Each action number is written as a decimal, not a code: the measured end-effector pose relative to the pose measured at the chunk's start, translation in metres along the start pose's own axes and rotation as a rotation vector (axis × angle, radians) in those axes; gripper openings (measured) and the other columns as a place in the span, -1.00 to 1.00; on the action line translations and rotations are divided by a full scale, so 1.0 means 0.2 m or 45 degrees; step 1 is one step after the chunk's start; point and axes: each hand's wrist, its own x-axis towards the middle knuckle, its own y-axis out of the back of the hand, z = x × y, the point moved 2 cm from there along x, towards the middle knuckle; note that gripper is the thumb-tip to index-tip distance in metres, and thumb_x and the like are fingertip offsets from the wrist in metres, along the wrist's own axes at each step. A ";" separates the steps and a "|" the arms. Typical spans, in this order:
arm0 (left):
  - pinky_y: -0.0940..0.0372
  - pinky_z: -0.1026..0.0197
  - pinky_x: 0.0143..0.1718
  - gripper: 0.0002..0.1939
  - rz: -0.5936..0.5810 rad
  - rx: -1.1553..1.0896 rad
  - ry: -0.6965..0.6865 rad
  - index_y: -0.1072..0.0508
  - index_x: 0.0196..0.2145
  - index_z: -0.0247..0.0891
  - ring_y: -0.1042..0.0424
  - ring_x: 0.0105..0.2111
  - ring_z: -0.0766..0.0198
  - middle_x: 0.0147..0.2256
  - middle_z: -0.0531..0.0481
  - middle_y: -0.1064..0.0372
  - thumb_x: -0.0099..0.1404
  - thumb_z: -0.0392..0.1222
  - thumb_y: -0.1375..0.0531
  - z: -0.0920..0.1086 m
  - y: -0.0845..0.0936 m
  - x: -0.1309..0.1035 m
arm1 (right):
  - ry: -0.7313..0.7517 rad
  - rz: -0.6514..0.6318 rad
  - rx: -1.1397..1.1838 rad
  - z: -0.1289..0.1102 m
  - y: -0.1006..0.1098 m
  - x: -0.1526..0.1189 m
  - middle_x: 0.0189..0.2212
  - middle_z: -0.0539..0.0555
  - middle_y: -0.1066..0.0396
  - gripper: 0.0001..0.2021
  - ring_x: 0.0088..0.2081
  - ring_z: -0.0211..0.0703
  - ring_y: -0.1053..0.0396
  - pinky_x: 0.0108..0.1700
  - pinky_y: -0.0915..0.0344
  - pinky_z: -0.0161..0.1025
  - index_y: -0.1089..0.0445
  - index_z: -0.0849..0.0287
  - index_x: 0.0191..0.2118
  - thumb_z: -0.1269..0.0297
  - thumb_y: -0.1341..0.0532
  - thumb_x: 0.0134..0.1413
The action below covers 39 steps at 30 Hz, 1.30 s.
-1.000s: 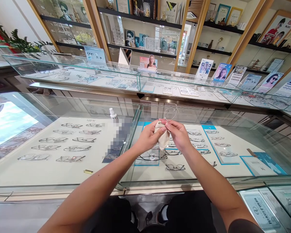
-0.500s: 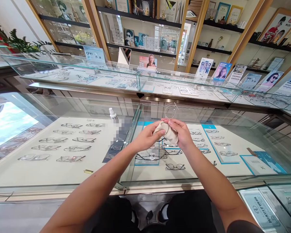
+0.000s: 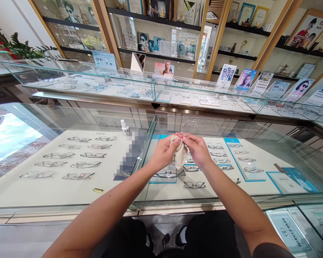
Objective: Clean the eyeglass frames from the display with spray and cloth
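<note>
Above the right-hand glass display case (image 3: 156,200), both my hands meet around a pair of thin-rimmed round eyeglasses (image 3: 188,128). One round lens stands up beyond my fingertips; the other is hidden by my fingers and the cloth. My left hand (image 3: 163,153) is closed on a cream cleaning cloth (image 3: 180,157), thumb on top, with the loose end hanging down between the hands. The fingers of my right hand (image 3: 198,147) pinch the eyeglasses near the middle of the frame, close to the left fingertips.
Several spectacle frames (image 3: 86,164) lie in rows inside the cases. A white spray bottle (image 3: 125,125) stands past my left hand, and a small gold-coloured piece (image 3: 98,190) lies nearer. Another glass counter (image 3: 123,104) runs behind, with upright advertising cards (image 3: 226,76).
The cloth has shifted from spread between both hands to bunched in my left hand, its end now hanging down. The eyeglasses have moved slightly left and down, and my right fingers have regripped.
</note>
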 end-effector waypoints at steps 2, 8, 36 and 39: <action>-0.39 0.13 -0.09 -0.41 -0.050 0.016 -0.028 -0.52 -0.33 -0.24 -0.48 -0.22 0.14 -0.29 -0.08 -0.51 0.54 0.33 -0.07 0.02 0.01 0.00 | -0.029 0.019 0.038 0.00 0.01 0.00 -0.05 0.09 -0.71 -0.82 0.13 0.11 -0.58 0.31 -0.39 0.04 -0.75 0.00 -0.28 0.06 -0.55 0.04; -0.37 0.13 -0.04 -0.51 -0.328 -0.010 -0.081 -0.52 0.01 -0.26 -0.47 -0.12 0.14 -0.08 -0.14 -0.52 0.57 0.23 -0.09 0.06 0.03 0.01 | -0.065 0.097 0.099 -0.02 0.05 0.02 -0.10 0.08 -0.72 -0.82 0.13 0.10 -0.58 0.25 -0.47 0.00 -0.73 0.02 -0.32 0.07 -0.56 -0.01; -0.45 0.15 -0.21 -0.36 0.290 -0.384 0.284 -0.59 -0.04 -0.25 -0.58 -0.25 0.11 -0.28 -0.09 -0.61 0.40 0.43 -0.21 -0.07 0.16 0.10 | 0.165 0.316 0.057 -0.13 0.15 0.04 -0.11 0.02 -0.68 -0.84 0.00 -0.06 -0.52 0.10 -0.39 -0.08 -0.65 -0.04 -0.31 0.06 -0.53 0.05; -0.46 0.12 -0.17 -0.36 0.304 -0.396 0.282 -0.59 0.01 -0.23 -0.59 -0.17 0.06 -0.24 -0.10 -0.62 0.41 0.43 -0.20 -0.09 0.19 0.12 | 0.182 0.352 0.007 -0.14 0.16 0.04 -0.11 0.04 -0.67 -0.82 -0.02 -0.03 -0.52 0.10 -0.39 -0.03 -0.63 -0.04 -0.30 0.04 -0.52 0.05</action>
